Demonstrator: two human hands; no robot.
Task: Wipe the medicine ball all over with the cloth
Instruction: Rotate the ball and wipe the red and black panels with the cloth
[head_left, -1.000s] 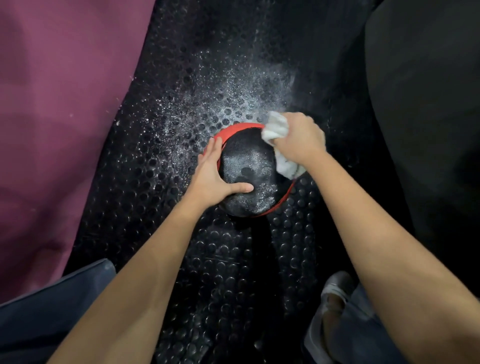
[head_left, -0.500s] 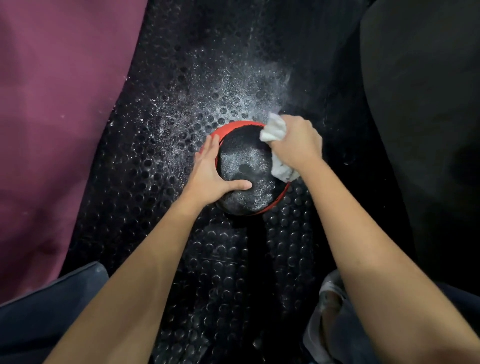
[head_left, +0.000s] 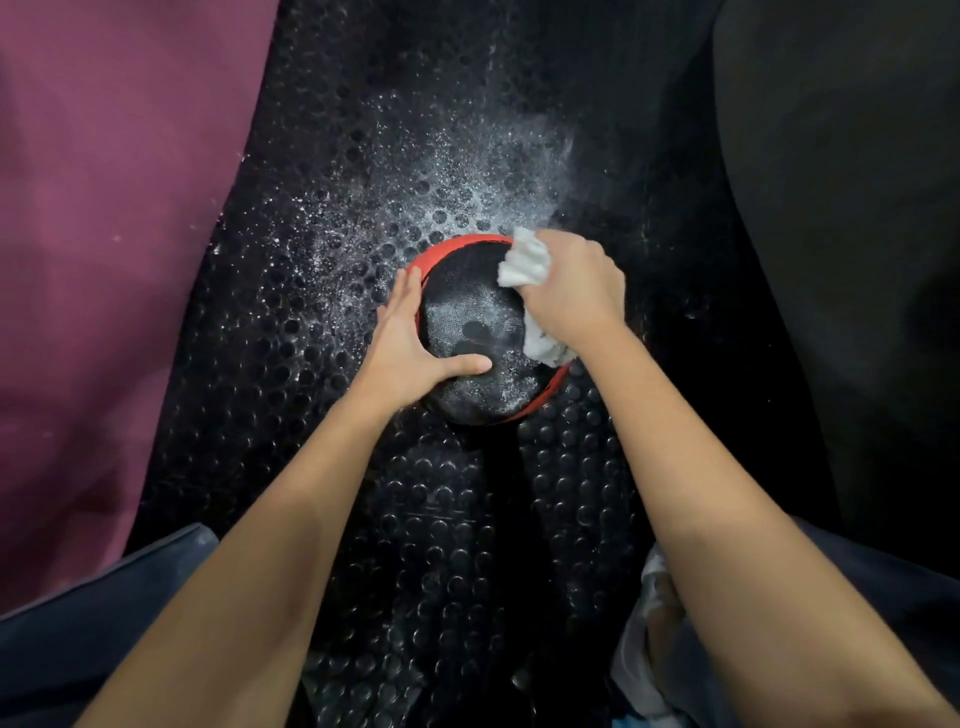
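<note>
Both bare forearms reach forward and converge from the lower corners. The left hand (head_left: 410, 343) lies flat with straight fingers pointing away and the thumb spread to the right, pressing on the medicine ball (head_left: 472, 358). The right hand (head_left: 571, 291) is fisted, knuckles up, its grip bunching the cloth (head_left: 524, 262).

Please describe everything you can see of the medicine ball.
The medicine ball is round, black with red bands, its textured top dusted with white powder. It sits on the studded black mat. The left hand rests on its left side, and the right hand presses a white cloth on its right.
</note>
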